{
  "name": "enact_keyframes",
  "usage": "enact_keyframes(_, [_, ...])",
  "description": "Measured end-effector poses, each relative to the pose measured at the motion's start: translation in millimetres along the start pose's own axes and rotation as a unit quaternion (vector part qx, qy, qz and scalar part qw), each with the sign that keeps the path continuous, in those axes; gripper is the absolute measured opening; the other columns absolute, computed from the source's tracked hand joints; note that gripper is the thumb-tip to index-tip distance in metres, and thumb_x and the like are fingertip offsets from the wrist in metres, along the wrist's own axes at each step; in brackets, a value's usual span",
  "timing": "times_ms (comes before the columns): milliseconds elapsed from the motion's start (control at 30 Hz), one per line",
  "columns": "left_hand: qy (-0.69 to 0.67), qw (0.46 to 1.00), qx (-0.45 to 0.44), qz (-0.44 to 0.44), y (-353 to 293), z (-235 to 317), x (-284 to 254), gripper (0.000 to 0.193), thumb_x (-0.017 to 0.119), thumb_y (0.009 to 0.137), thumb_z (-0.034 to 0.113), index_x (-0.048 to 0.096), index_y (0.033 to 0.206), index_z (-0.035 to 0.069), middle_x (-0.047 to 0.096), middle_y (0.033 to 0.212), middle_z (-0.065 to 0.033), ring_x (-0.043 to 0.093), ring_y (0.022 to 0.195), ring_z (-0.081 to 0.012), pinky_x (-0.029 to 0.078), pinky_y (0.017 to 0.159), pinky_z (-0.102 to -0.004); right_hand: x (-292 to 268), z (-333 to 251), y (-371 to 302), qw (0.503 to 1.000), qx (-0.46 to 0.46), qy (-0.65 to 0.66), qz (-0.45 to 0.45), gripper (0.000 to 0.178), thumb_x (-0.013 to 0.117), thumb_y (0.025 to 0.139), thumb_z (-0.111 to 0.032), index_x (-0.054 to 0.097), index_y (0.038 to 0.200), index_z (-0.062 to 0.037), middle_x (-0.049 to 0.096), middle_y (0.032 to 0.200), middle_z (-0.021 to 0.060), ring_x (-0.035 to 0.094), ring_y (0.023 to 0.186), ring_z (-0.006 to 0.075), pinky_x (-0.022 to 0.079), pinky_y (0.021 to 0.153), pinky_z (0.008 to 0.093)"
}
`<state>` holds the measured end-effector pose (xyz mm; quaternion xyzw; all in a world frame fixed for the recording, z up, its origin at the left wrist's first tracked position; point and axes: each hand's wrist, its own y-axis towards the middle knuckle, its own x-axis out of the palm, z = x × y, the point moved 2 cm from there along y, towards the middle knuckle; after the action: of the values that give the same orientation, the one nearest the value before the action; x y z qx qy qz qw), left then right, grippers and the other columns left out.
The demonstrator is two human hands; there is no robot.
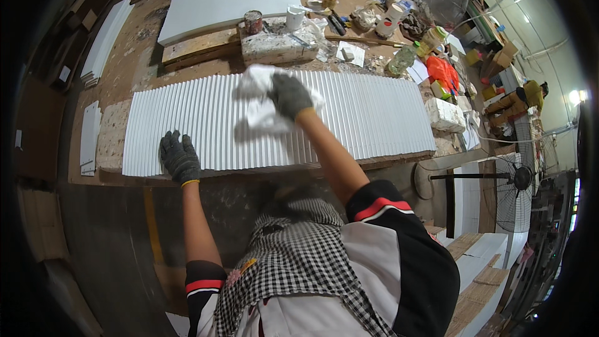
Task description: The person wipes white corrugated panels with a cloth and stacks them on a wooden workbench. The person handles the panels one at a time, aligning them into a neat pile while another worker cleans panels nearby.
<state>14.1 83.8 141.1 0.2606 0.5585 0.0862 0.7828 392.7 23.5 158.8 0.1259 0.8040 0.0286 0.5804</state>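
A white ribbed panel (pixel 368 112), grooved from front to back, lies across the near side of the workbench. My right hand (pixel 291 96), in a dark grey glove, presses a white cloth (pixel 267 114) on the middle of the panel. The cloth is smeared by motion, and its folds spread to the left of the hand. My left hand (pixel 180 156), gloved alike, rests on the panel's near left edge with its fingers spread and nothing in them.
Behind the panel, a paint-spattered block (pixel 277 48) bears a dark red tin (pixel 253 22) and a white cup (pixel 294 17). A large white board (pixel 231 5) lies farther back. Bottles, rags and an orange-red bag (pixel 442 75) crowd the right. A caged fan (pixel 523 178) stands at right.
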Motion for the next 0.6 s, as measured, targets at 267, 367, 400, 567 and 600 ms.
enact_keyframes(267, [0.019,1.0,0.001,-0.005,0,3,-2,0.035,0.061,0.101,0.031,0.067,0.124,0.006,0.062,0.139,-0.0176,0.052,0.135,-0.0367,0.042,0.115,-0.0503,-87,-91,-254,0.894,0.051,0.315,-0.315,0.034,0.061,0.103,-0.031,0.071,0.125,-0.0062,0.069,0.127,0.0191,0.066,0.119,0.0308,0.049,0.106,0.0457])
enact_keyframes(367, [0.021,1.0,-0.002,-0.01,0,5,-2,0.036,0.061,0.101,0.032,0.066,0.125,0.005,0.063,0.137,-0.0174,0.052,0.134,-0.0351,0.043,0.115,-0.0492,-150,-57,-278,0.879,0.231,0.391,-0.146,0.042,0.066,0.102,-0.019,0.06,0.142,-0.0063,0.069,0.13,0.0149,0.066,0.111,0.0216,0.053,0.1,0.0407])
enact_keyframes(400, [0.019,1.0,-0.004,-0.009,0,5,-3,0.036,0.061,0.101,0.032,0.066,0.125,0.005,0.063,0.136,-0.0174,0.053,0.133,-0.0351,0.043,0.114,-0.0492,-163,-40,-267,0.904,0.159,0.398,0.001,0.054,0.063,0.103,-0.012,0.048,0.154,-0.0078,0.066,0.132,0.0121,0.067,0.109,0.0203,0.055,0.098,0.0371])
enact_keyframes(567, [-0.013,1.0,-0.005,-0.004,1,4,-4,0.036,0.064,0.099,0.029,0.067,0.125,0.005,0.063,0.135,-0.0175,0.054,0.131,-0.0366,0.044,0.112,-0.0501,-155,46,-207,0.955,0.259,-0.029,0.142,0.056,0.063,0.101,-0.032,0.049,0.155,-0.0242,0.046,0.154,0.0218,0.048,0.139,0.0409,0.044,0.111,0.0543])
enact_keyframes(600, [-0.001,1.0,0.006,-0.002,1,4,-4,0.036,0.064,0.099,0.029,0.067,0.125,0.005,0.063,0.136,-0.0176,0.054,0.131,-0.0366,0.044,0.112,-0.0502,-132,52,-192,0.948,0.304,-0.094,0.032,0.061,0.058,0.101,-0.043,0.044,0.158,-0.0262,0.04,0.159,0.0217,0.04,0.144,0.0451,0.036,0.113,0.0619])
